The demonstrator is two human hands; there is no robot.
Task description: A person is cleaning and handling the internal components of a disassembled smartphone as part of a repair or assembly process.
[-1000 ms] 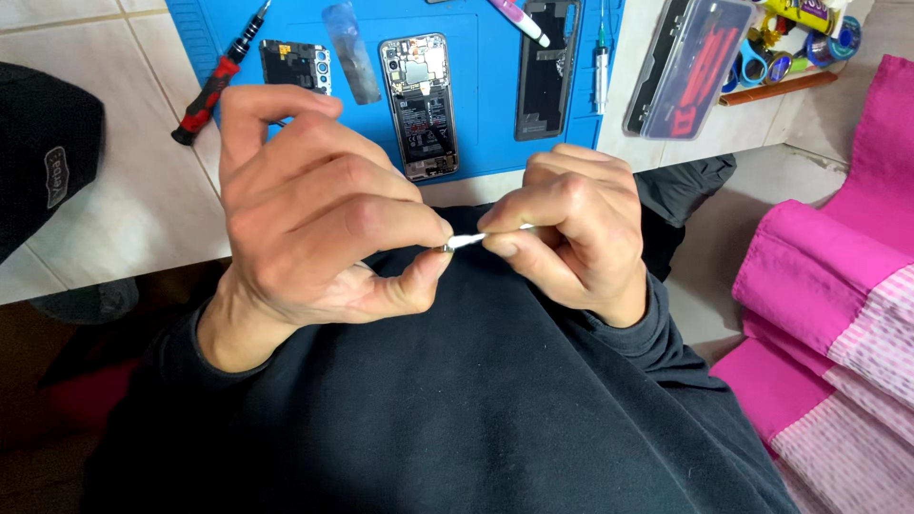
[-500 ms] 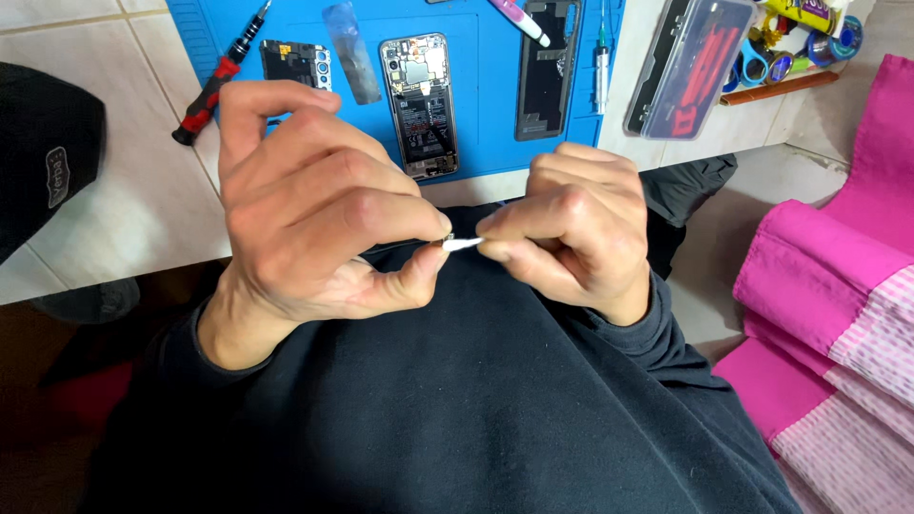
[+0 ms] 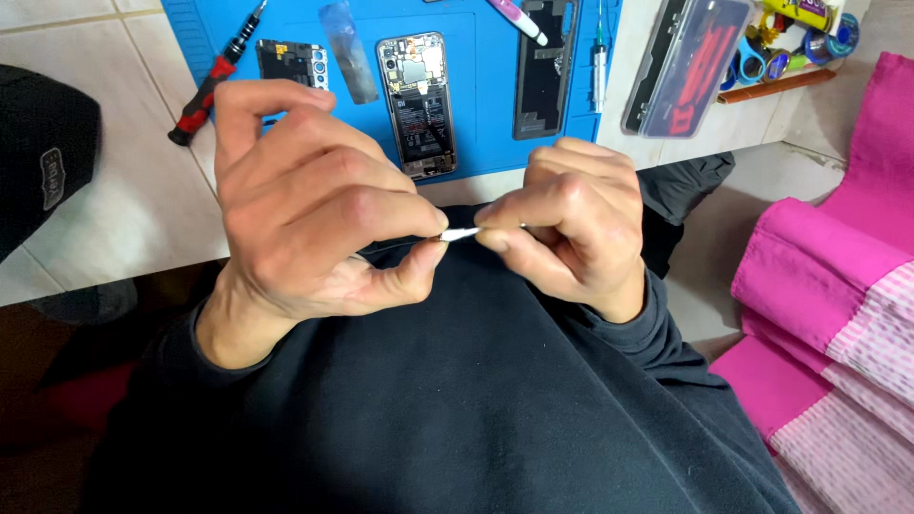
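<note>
Small white strip [image 3: 461,233], thin and pale, sits pinched between both hands, held in the air above the dark sweater [image 3: 457,400] and just in front of the table edge. Left hand [image 3: 314,214] clamps one end between thumb and curled forefinger, the other fingers arched above it. Right hand [image 3: 571,228] grips the other end with thumb and forefinger tips, its remaining fingers folded in. What the strip is made of is too small to tell; a thin dark line runs from it under the left thumb.

Beyond the hands lies a blue work mat [image 3: 476,86] on a pale tiled table [image 3: 133,200]. At the mat's middle rests an opened phone [image 3: 417,103], its inner parts facing up. Just left of it lie a clear film strip [image 3: 345,49] and a small camera module board [image 3: 292,64]. A red-and-black screwdriver [image 3: 211,81] lies slanted across the mat's left edge. Right of the phone lies a dark back cover [image 3: 545,71], then a slim metal tool [image 3: 598,71]. A clear case [image 3: 687,65] with red contents sits off the mat to the right, with tape rolls [image 3: 776,52] past it. A black cap [image 3: 43,152] rests at far left. Pink cloth [image 3: 838,305] lies at right.
</note>
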